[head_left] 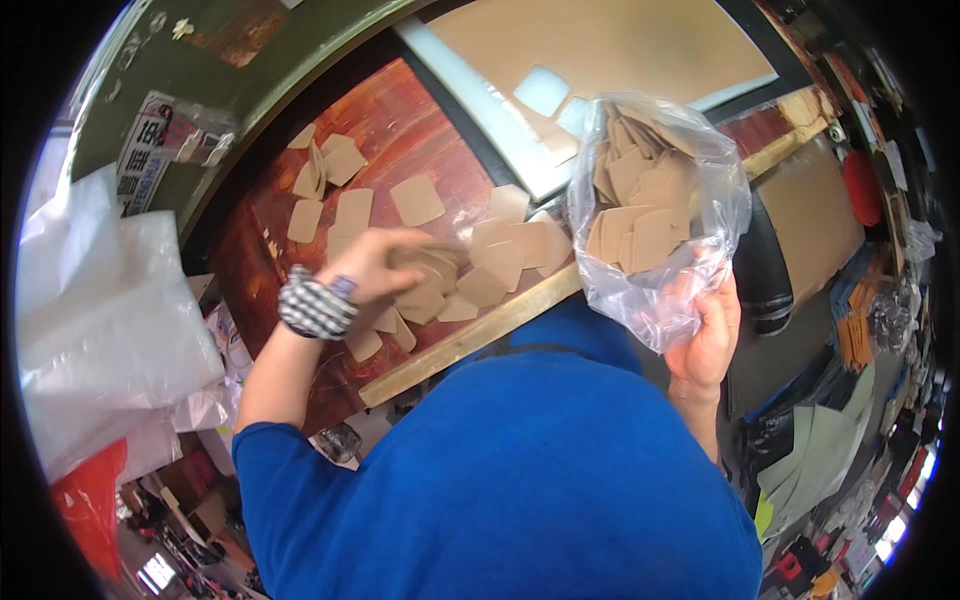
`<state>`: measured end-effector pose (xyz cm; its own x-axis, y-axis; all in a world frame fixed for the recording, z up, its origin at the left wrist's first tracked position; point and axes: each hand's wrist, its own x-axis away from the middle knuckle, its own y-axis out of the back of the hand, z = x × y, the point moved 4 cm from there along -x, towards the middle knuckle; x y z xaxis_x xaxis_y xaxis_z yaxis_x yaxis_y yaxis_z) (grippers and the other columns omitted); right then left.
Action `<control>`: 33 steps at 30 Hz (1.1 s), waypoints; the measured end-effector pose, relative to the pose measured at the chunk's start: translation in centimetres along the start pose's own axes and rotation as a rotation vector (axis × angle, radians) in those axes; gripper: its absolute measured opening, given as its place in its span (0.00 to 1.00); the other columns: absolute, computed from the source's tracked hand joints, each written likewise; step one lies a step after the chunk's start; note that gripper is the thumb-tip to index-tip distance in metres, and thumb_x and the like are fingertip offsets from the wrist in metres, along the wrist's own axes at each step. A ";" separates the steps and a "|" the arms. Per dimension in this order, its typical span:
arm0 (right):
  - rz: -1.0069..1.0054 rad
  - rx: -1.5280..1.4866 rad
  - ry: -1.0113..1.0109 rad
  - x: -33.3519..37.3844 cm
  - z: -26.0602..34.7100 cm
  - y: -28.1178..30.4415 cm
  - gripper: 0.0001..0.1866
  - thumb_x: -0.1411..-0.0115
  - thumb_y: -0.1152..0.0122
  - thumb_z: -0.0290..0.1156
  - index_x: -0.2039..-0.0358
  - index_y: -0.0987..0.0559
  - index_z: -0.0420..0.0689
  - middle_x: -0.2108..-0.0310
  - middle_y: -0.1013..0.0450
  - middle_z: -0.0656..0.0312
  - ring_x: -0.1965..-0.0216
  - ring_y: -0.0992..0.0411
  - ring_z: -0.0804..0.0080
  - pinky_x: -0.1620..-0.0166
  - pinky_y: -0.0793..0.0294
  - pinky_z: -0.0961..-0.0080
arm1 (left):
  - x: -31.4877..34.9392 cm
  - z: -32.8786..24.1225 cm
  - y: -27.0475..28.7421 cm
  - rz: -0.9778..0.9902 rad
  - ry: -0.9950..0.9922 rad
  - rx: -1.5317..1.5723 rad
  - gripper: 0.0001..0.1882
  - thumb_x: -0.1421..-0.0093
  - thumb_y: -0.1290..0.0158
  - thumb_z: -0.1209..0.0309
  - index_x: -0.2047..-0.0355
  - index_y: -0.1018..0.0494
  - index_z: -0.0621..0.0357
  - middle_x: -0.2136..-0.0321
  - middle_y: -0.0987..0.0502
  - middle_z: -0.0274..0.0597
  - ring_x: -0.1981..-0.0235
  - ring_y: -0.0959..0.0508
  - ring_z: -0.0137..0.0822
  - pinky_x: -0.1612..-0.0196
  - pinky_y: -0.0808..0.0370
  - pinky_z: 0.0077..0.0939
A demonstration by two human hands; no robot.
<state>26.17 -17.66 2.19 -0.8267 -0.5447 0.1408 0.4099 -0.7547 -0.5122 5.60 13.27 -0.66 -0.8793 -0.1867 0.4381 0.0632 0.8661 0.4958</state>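
Observation:
Thin tan pieces with rounded corners (417,200) lie scattered and overlapping on the red-brown tabletop (375,110); whether they are leather or card I cannot tell. My left hand (372,268), a checked band on its wrist, curls its fingers and thumb round a loose bunch of these pieces (432,280). Hand and bunch are slightly blurred. On the right, my right hand (708,325) grips the lower edge of a clear plastic bag (640,305), its fingers partly behind the film. Many similar tan pieces (645,185) fill the bag, which hangs at the table's near edge.
A pale wooden strip (470,335) edges the table's near side. Beyond the bag lies a large tan sheet (610,50) on a white, dark-bordered board. White plastic sheeting (110,330) hangs at the left. Dark material and a greenish sheet (815,460) are at the right.

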 end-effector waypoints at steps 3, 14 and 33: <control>0.094 -0.027 0.022 0.1 0.7 -0.9 0.27 0.38 0.52 0.24 0.38 0.39 0.34 0.72 0.29 0.63 0.73 0.31 0.78 0.66 0.29 0.81 | 0.3 -2.7 5.0 -0.309 -0.023 0.155 0.28 0.48 0.37 0.76 0.46 0.29 0.67 0.54 0.21 0.45 0.52 0.22 0.34 0.47 0.26 0.27; 0.092 0.515 0.330 0.5 4.5 -2.0 0.36 0.40 0.50 0.20 0.32 0.50 0.31 0.71 0.28 0.58 0.72 0.29 0.76 0.65 0.27 0.80 | -14.4 -18.1 -9.9 -0.141 -0.475 0.178 0.33 0.42 0.42 0.64 0.41 0.39 0.68 0.47 0.33 0.64 0.42 0.33 0.52 0.38 0.35 0.39; 0.028 -0.047 0.168 -1.2 6.5 0.5 0.37 0.40 0.55 0.27 0.30 0.51 0.46 0.70 0.37 0.60 0.73 0.39 0.74 0.75 0.33 0.78 | -4.8 8.9 13.0 -0.931 0.514 -0.467 0.41 0.47 0.44 0.41 0.35 0.39 0.39 0.35 0.43 0.57 0.34 0.45 0.58 0.35 0.46 0.55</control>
<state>29.91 -19.73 7.26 -0.8697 -0.4934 -0.0150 0.4181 -0.7201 -0.5538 6.47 29.52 -3.00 -0.3887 -0.9204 -0.0419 -0.2453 0.0596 0.9676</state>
